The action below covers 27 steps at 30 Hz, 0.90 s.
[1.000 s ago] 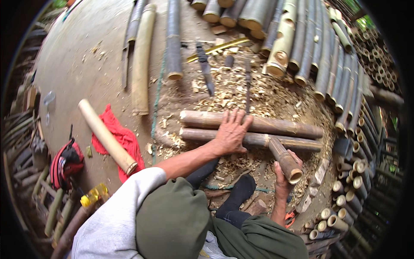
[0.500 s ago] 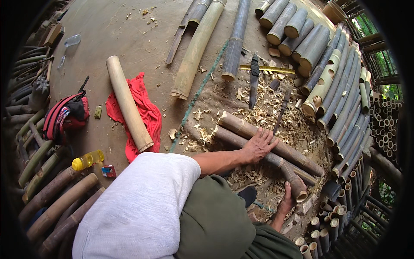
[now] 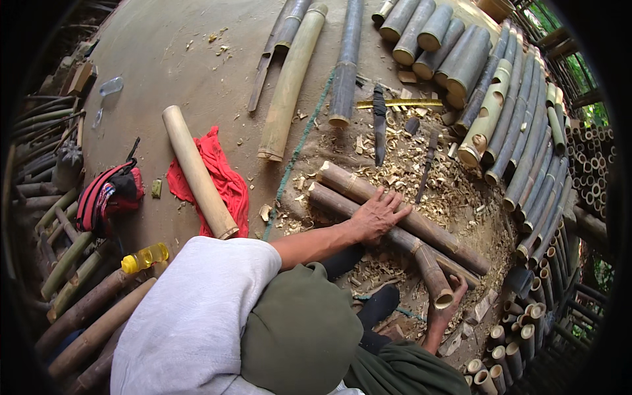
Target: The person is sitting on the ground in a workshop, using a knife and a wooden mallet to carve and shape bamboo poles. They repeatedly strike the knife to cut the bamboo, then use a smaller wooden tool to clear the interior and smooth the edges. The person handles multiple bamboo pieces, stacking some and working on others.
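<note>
My left hand (image 3: 378, 217) lies over two brown bamboo poles on the ground, fingers spread and resting on the far bamboo pole (image 3: 438, 236). The near bamboo pole (image 3: 339, 203) runs beneath my palm and wrist. A shorter piece, a bamboo tube (image 3: 431, 273), slants toward me with its hollow end facing me. How far it reaches under my left hand I cannot tell. My right hand (image 3: 447, 309) curls round the right side of that end, partly hidden behind it. Pale shavings (image 3: 378, 270) surround the poles.
Beyond lie a black-handled knife (image 3: 380, 125), a second blade (image 3: 429, 164) and a yellow ruler (image 3: 401, 103). Cut bamboo (image 3: 520, 145) is stacked right. Leftward are a pale tube (image 3: 197, 171) on red cloth (image 3: 220, 171), a red-black bag (image 3: 110, 197) and a yellow-capped bottle (image 3: 146, 257).
The whole view has shifted slightly. My right hand has moved from the left of the bamboo tube's end round to its right side. My left hand keeps its place on the poles.
</note>
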{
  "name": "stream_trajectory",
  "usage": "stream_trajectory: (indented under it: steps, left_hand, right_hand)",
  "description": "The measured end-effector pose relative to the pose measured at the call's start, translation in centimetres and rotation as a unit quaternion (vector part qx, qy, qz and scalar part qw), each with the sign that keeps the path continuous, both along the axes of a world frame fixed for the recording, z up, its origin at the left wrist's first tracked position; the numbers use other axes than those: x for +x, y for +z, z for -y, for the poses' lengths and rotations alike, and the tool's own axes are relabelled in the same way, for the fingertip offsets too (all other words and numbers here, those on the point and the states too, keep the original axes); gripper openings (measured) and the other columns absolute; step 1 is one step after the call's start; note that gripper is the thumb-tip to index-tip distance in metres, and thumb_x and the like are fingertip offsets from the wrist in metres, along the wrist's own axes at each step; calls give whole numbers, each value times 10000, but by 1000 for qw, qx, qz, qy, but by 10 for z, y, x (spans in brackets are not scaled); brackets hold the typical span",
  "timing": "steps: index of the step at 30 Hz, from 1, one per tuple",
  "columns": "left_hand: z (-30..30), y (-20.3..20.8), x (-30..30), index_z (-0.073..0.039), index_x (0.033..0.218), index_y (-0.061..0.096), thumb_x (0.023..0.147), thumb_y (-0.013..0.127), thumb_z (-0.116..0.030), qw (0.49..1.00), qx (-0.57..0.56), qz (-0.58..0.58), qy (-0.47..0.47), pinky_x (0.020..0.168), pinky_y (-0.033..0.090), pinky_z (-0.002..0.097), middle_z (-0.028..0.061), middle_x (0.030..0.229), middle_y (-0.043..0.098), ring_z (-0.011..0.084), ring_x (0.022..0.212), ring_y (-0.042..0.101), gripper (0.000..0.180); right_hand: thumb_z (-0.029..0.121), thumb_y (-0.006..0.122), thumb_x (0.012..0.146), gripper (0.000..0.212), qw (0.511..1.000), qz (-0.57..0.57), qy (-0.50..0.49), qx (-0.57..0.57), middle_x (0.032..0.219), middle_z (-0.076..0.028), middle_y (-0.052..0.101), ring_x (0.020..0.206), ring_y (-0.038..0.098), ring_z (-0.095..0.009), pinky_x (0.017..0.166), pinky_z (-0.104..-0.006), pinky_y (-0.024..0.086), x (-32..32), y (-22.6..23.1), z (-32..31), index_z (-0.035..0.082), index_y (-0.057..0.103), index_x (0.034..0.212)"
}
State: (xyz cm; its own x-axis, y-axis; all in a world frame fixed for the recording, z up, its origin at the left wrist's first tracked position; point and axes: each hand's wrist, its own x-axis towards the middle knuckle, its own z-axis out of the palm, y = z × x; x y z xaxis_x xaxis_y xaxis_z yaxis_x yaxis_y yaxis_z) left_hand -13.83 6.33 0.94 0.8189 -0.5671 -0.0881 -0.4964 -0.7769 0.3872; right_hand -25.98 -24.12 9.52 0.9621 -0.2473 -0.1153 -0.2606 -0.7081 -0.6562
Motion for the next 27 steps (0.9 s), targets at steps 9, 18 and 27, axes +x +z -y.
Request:
stream_trajectory:
  steps: [9,18,27]
  left_hand:
    - [16,4,5,-145,1602,359,519,932,-371,1000,17,-2,22,1235,235,578,213,1482,438,418,1431,403,1246]
    - [36,11,1,-109,1594,333,464,997,-440,998,61,-13,17,1227,242,555,201,1506,428,396,1429,400,1351]
    - [27,-10,-1,-41,1602,316,559,949,-577,994,97,44,1,1218,236,562,233,1477,439,430,1419,391,1332]
  right_hand:
    - [237,817,852,639,921,-269,-171,-222,1332,-260,598,1238,571,-451,1049,-543,486,-84,-75,132,20,545,1389]
    - [179,874,843,643,910,-221,-282,-207,1347,-167,534,1269,540,-399,1059,-512,488,-118,-71,129,23,565,1385]
    - [24,719,884,80,921,-131,-302,-209,1096,-131,636,1093,622,-357,930,-475,563,-131,-87,137,13,722,963]
